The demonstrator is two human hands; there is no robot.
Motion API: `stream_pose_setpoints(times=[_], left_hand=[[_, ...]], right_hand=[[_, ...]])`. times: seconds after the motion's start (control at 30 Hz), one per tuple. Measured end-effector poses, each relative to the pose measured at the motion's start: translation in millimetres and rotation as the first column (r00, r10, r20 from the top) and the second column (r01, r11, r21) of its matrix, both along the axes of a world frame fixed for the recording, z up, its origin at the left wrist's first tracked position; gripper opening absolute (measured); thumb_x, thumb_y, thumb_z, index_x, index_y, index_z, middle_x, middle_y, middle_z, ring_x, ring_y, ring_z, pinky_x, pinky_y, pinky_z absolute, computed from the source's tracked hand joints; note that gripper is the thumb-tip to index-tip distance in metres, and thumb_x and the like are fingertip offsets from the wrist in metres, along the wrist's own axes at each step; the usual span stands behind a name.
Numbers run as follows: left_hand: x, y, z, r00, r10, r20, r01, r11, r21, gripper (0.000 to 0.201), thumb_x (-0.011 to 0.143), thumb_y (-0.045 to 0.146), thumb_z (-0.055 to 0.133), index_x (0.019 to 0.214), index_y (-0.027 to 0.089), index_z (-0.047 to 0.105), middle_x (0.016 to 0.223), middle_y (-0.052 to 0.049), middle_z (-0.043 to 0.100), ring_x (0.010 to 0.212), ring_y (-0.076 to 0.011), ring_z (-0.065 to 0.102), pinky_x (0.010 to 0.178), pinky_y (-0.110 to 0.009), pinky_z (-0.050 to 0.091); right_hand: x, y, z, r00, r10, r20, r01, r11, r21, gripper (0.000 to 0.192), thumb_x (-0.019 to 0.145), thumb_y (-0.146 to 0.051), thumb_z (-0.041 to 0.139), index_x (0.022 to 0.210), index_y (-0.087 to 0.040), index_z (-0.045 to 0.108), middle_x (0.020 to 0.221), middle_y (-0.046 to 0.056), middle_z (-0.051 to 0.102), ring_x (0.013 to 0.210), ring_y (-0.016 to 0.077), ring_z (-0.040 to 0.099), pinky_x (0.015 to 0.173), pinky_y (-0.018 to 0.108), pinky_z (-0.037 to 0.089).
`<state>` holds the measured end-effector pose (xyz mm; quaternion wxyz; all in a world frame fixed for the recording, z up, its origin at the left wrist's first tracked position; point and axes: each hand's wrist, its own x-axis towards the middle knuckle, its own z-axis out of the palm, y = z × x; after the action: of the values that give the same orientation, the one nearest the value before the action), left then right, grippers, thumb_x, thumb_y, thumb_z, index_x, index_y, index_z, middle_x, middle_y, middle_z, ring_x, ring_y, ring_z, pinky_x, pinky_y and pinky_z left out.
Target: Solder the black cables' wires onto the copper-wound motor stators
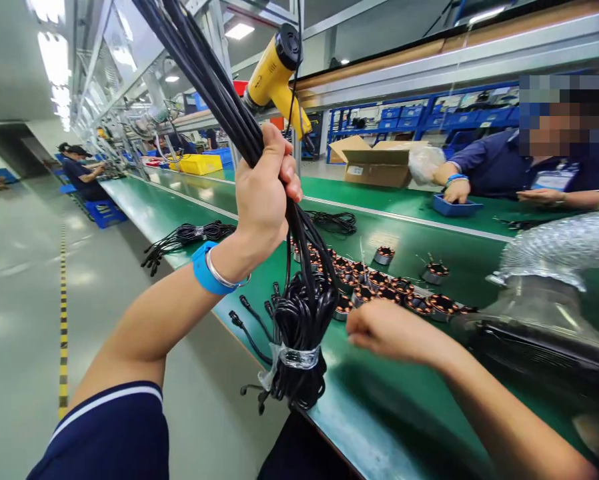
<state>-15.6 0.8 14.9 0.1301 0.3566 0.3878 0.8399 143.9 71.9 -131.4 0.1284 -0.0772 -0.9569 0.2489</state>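
My left hand [267,190] is raised in the middle of the view, its fingers wrapped round a bundle of black cables [219,100]. The cables run up past the top edge and also down to a coiled part [299,340], which is bound with clear plastic wrap near the bench edge. Connector ends stick out to the left of the coil. To its right, my right hand [382,330] is closed and slightly blurred over the bench, just in front of a row of copper-wound motor stators [379,283]. Whatever its curled fingers may hold is hidden.
Another cable bundle [194,233] lies on the green bench [404,400]. A yellow heat gun [279,73] hangs above. At right are a silver duct [554,247] and a co-worker [494,160] with a hand in a blue tray [457,205]. A cardboard box [379,167] stands behind.
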Motion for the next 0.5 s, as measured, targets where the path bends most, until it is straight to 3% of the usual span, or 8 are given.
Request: stream_pose_setpoints(times=[0.07, 0.1, 0.13, 0.17, 0.2, 0.23, 0.37, 0.5], left_hand=[[4.7, 9.5, -2.8, 0.999, -0.047, -0.013, 0.047, 0.999, 0.015, 0.040, 0.088, 0.052, 0.062, 0.062, 0.022, 0.052, 0.044, 0.007, 0.041, 0.034, -0.0064, 0.040, 0.037, -0.020, 0.031], [7.8, 13.1, -3.9, 0.997, -0.070, -0.024, 0.070, 0.997, 0.021, 0.039, 0.087, 0.050, 0.063, 0.061, 0.023, 0.053, 0.044, 0.007, 0.042, 0.035, -0.0067, 0.040, 0.037, -0.021, 0.031], [10.3, 15.7, -4.9, 0.995, -0.088, -0.036, 0.089, 0.996, 0.023, 0.037, 0.087, 0.048, 0.064, 0.062, 0.023, 0.054, 0.044, 0.007, 0.043, 0.036, -0.0071, 0.040, 0.038, -0.021, 0.030], [11.4, 17.4, -5.8, 0.993, -0.103, -0.050, 0.105, 0.994, 0.022, 0.036, 0.088, 0.047, 0.064, 0.062, 0.024, 0.054, 0.044, 0.006, 0.045, 0.036, -0.0076, 0.040, 0.038, -0.021, 0.030], [10.8, 18.4, -6.5, 0.991, -0.117, -0.065, 0.118, 0.993, 0.016, 0.035, 0.088, 0.046, 0.064, 0.062, 0.025, 0.055, 0.045, 0.006, 0.046, 0.037, -0.0081, 0.041, 0.038, -0.022, 0.030], [8.8, 19.0, -7.2, 0.988, -0.129, -0.080, 0.130, 0.991, 0.009, 0.034, 0.088, 0.046, 0.063, 0.063, 0.025, 0.055, 0.045, 0.005, 0.048, 0.038, -0.0087, 0.041, 0.038, -0.022, 0.030], [-3.3, 19.5, -9.2, 0.982, -0.168, -0.087, 0.169, 0.986, 0.004, 0.034, 0.091, 0.046, 0.060, 0.063, 0.026, 0.056, 0.045, 0.005, 0.048, 0.038, -0.0084, 0.040, 0.039, -0.022, 0.030], [-2.5, 20.1, -10.2, 0.988, -0.157, 0.006, 0.157, 0.987, 0.039, 0.038, 0.095, 0.041, 0.056, 0.063, 0.021, 0.054, 0.045, 0.007, 0.042, 0.037, -0.0045, 0.036, 0.041, -0.021, 0.028]], right_hand=[[14.1, -26.9, -1.0, 0.975, 0.219, 0.024, -0.220, 0.967, 0.127, 0.004, 0.085, -0.022, 0.066, 0.083, -0.022, 0.068, 0.078, -0.001, 0.067, 0.069, 0.0123, 0.060, 0.063, 0.023, 0.049], [13.3, -44.4, -4.5, 0.940, 0.341, 0.029, -0.339, 0.915, 0.220, 0.008, 0.086, -0.018, 0.062, 0.090, -0.022, 0.068, 0.085, 0.000, 0.068, 0.075, 0.0140, 0.061, 0.065, 0.024, 0.049], [8.1, -61.5, -9.5, 0.933, 0.360, -0.016, -0.328, 0.865, 0.379, 0.015, 0.088, -0.016, 0.057, 0.099, -0.019, 0.066, 0.097, 0.005, 0.069, 0.078, 0.0166, 0.059, 0.066, 0.028, 0.049], [-0.1, -76.5, -15.3, 0.949, 0.308, -0.061, -0.237, 0.829, 0.507, 0.020, 0.091, -0.014, 0.052, 0.106, -0.015, 0.064, 0.109, 0.011, 0.066, 0.083, 0.0193, 0.058, 0.067, 0.032, 0.049], [-9.4, -88.2, -20.8, 0.967, 0.230, -0.111, -0.122, 0.796, 0.593, 0.021, 0.092, -0.014, 0.049, 0.106, -0.011, 0.064, 0.117, 0.016, 0.063, 0.088, 0.0218, 0.056, 0.066, 0.033, 0.048], [-18.2, -96.5, -25.3, 0.970, 0.213, -0.114, -0.092, 0.763, 0.639, 0.021, 0.091, -0.014, 0.048, 0.103, -0.009, 0.065, 0.116, 0.018, 0.062, 0.089, 0.0226, 0.055, 0.060, 0.033, 0.047], [-34.7, -105.4, -26.1, 0.992, 0.120, -0.024, -0.080, 0.787, 0.612, 0.014, 0.087, -0.015, 0.056, 0.089, -0.011, 0.069, 0.099, 0.016, 0.062, 0.081, 0.0232, 0.056, 0.052, 0.032, 0.046], [-45.0, -105.1, -14.5, 0.965, 0.148, 0.217, -0.244, 0.811, 0.531, 0.006, 0.077, -0.012, 0.065, 0.079, -0.013, 0.070, 0.087, 0.015, 0.066, 0.079, 0.0239, 0.061, 0.052, 0.031, 0.050]])
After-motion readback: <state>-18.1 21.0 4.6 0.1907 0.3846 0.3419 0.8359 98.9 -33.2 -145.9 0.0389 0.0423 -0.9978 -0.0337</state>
